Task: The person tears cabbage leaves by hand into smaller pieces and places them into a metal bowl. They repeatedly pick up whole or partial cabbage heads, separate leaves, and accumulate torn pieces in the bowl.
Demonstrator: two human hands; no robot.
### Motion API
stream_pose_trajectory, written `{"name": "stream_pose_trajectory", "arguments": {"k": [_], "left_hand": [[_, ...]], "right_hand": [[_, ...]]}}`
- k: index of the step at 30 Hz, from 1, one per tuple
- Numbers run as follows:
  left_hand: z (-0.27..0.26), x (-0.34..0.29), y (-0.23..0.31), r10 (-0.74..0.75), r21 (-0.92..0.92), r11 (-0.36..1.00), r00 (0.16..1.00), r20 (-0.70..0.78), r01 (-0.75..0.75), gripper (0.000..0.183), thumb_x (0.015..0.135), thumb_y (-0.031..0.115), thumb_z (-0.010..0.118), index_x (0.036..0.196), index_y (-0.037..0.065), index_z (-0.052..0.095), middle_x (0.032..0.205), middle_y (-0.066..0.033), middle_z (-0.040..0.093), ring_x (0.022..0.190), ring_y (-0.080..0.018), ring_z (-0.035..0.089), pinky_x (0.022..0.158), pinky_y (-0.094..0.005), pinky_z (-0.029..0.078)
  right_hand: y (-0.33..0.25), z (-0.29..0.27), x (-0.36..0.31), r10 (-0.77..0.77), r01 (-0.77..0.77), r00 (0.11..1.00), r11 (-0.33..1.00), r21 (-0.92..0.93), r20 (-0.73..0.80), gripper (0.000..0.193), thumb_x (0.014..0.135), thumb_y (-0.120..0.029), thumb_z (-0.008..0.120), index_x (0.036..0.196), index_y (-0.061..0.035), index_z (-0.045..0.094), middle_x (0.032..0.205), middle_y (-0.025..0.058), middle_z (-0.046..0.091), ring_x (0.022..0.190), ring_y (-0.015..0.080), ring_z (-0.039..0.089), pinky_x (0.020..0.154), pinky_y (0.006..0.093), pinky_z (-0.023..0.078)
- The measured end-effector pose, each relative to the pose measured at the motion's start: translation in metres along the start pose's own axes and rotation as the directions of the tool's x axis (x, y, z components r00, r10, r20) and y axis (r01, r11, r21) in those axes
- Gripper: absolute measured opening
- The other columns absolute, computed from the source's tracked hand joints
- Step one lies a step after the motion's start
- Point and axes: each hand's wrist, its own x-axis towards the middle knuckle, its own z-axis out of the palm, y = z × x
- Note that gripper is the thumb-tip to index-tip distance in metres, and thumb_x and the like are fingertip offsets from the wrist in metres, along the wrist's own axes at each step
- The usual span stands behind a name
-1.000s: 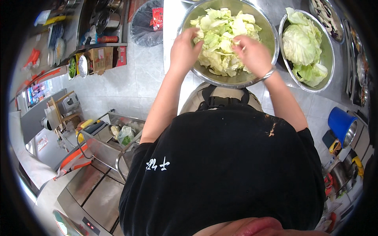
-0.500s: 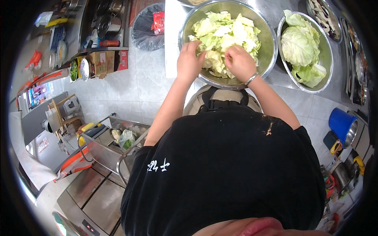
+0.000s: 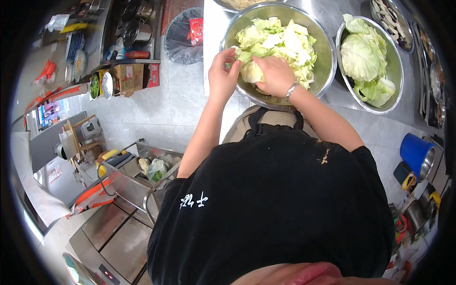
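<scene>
A large steel bowl [image 3: 325, 71] at the top middle holds many torn pale-green cabbage pieces [image 3: 280, 40]. Over its near left part, a pale cabbage leaf [image 3: 251, 72] lies between my two hands. My right hand [image 3: 275, 76], with a silver bracelet at the wrist, is closed on that leaf. My left hand [image 3: 223, 76] is at the bowl's left rim, fingers curled and thumb against the leaf's edge. Its fingertips are partly hidden by cabbage. To the right, a second steel bowl [image 3: 397, 90] holds a cabbage head [image 3: 363, 57] and loose leaves.
A bin [image 3: 178, 50] lined with a black bag stands left of the counter. Sliced vegetables fill a bowl [image 3: 389, 21] at the far right. A blue bucket [image 3: 414, 154] is at right, and a metal cart [image 3: 130, 183] is at lower left.
My right hand has moved left toward my left hand and now grips a cabbage leaf. My left hand has curled in at the bowl's rim. The whole view has shifted slightly.
</scene>
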Motion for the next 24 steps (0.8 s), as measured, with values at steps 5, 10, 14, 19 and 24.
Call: {"name": "stream_pose_trajectory", "arguments": {"k": [5, 10, 14, 19, 24], "left_hand": [[0.003, -0.006, 0.013, 0.119, -0.164, 0.982, 0.978, 0.168, -0.092, 0.051, 0.089, 0.016, 0.072, 0.135, 0.008, 0.052, 0.119, -0.0119, 0.066, 0.109, -0.0205, 0.062, 0.084, -0.0325, 0.053], [0.026, 0.004, 0.035, -0.088, -0.202, 0.972, 0.985, 0.149, 0.117, 0.031, 0.095, 0.021, 0.066, 0.120, 0.006, 0.057, 0.094, -0.0083, 0.069, 0.084, -0.0168, 0.063, 0.073, -0.0310, 0.049], [0.041, 0.006, 0.043, -0.013, -0.282, 0.959, 1.000, 0.019, 0.018, 0.021, 0.099, 0.020, 0.060, 0.108, 0.001, 0.061, 0.089, -0.0091, 0.068, 0.081, -0.0135, 0.062, 0.073, -0.0293, 0.049], [0.057, 0.007, 0.034, -0.062, -0.442, 0.894, 0.997, 0.037, 0.072, 0.022, 0.099, 0.019, 0.060, 0.111, 0.000, 0.062, 0.090, -0.0085, 0.068, 0.081, -0.0133, 0.062, 0.074, -0.0285, 0.050], [0.066, 0.005, 0.027, -0.143, -0.458, 0.880, 0.990, -0.003, 0.126, 0.025, 0.098, 0.016, 0.060, 0.118, 0.001, 0.061, 0.089, -0.0071, 0.067, 0.079, -0.0118, 0.060, 0.073, -0.0276, 0.049]], "right_hand": [[0.017, -0.051, 0.002, 0.208, -0.247, 0.968, 0.741, 0.625, 0.137, 0.073, 0.089, -0.055, 0.063, 0.138, -0.0027, 0.049, 0.124, 0.0224, 0.063, 0.098, 0.0313, 0.067, 0.087, 0.0393, 0.052], [-0.001, -0.069, -0.007, 0.244, -0.269, 0.960, 0.648, 0.713, 0.140, 0.057, 0.099, -0.052, 0.050, 0.131, -0.0054, 0.058, 0.113, 0.0191, 0.068, 0.088, 0.0282, 0.068, 0.082, 0.0378, 0.052], [-0.010, -0.069, -0.013, 0.312, -0.242, 0.950, 0.683, 0.689, 0.024, 0.051, 0.104, -0.046, 0.042, 0.122, -0.0021, 0.061, 0.088, 0.0123, 0.070, 0.069, 0.0195, 0.068, 0.064, 0.0299, 0.052], [0.003, -0.065, -0.013, 0.349, -0.309, 0.922, 0.400, 0.863, 0.169, 0.055, 0.105, -0.047, 0.036, 0.107, 0.0014, 0.063, 0.072, 0.0082, 0.065, 0.053, 0.0146, 0.062, 0.048, 0.0250, 0.046], [0.014, -0.045, -0.014, 0.379, -0.324, 0.903, 0.292, 0.900, 0.202, 0.055, 0.107, -0.045, 0.032, 0.099, -0.0002, 0.063, 0.067, 0.0065, 0.063, 0.049, 0.0122, 0.055, 0.046, 0.0252, 0.042]]}}
